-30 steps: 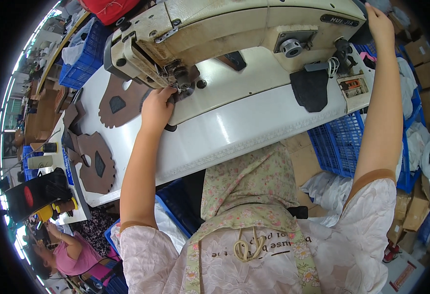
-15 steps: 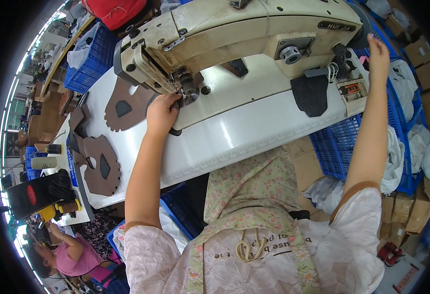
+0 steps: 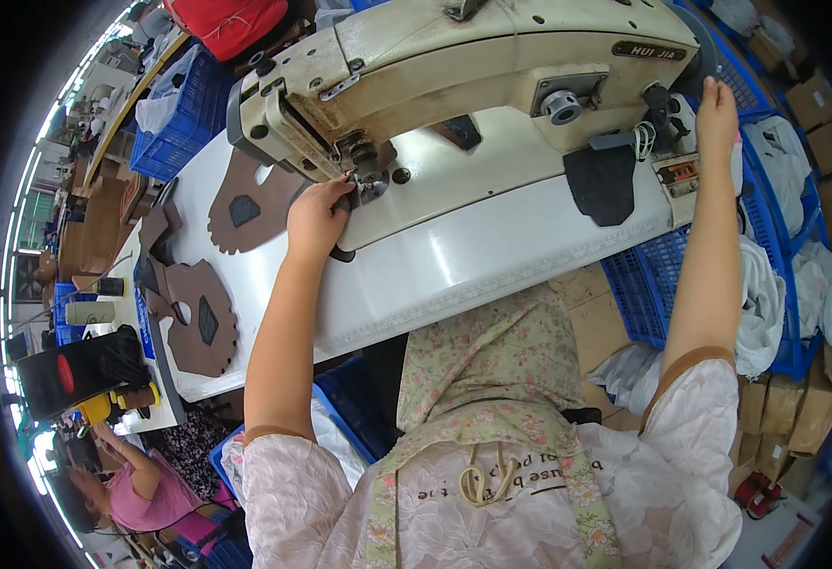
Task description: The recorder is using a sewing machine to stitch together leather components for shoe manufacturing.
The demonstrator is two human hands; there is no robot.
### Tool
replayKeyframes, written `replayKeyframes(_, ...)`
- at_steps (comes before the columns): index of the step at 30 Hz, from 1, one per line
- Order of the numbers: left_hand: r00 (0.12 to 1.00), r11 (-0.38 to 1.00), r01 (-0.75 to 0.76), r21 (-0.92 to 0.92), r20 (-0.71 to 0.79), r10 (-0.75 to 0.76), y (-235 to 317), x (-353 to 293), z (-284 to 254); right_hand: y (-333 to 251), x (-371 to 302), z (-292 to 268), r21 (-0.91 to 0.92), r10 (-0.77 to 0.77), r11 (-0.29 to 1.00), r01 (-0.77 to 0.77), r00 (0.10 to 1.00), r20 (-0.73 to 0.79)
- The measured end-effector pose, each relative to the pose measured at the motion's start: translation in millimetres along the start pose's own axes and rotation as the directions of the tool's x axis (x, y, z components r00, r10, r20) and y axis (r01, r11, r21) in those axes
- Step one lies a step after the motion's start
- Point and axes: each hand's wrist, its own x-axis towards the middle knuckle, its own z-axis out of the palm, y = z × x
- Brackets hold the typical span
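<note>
The sewing machine (image 3: pixel 473 76) is at curled left hand (image 3: pixel 319 216), its handwheel (image 3: pixel 705 47) near right hand (image 3: pixel 716 121); grips I cannot tell.

- Machine (image 3: pixel 454 81): cream, brown-stained toward its left end; upright on the white tabletop (image 3: pixel 416 289).
- Handwheel (image 3: pixel 703 49): dark grey, curved rim; mounted at the machine's right end.

Wht short-slv top (image 3: pixel 297 484) | brn cuffs (image 3: pixel 278 433) | grn flrl apron (image 3: pixel 492 365) | beige cord (image 3: pixel 502 466)
</note>
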Motion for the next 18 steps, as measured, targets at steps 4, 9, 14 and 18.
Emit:
replayKeyframes(4,1.000,0.999,0.031,0.004,0.002,-0.031,-3,-8,-5,-37,31,-9,-0.200,-0.018,0.979,0.041,0.993,0.118)
replayKeyframes(9,1.000,0.999,0.024,0.030,0.008,-0.024,6,6,5,27,76,-25,-0.180,-0.103,0.974,0.136,0.978,0.181)
replayKeyframes(14,0.998,0.991,0.057,0.121,0.030,-0.061,-18,-9,-9,-5,12,-25,0.125,-0.105,0.989,0.077,0.967,0.231)
replayKeyframes(18,0.998,0.997,0.033,0.065,0.060,-0.037,0,3,-10,26,-43,-70,-0.165,-0.100,0.925,0.343,0.637,0.764)
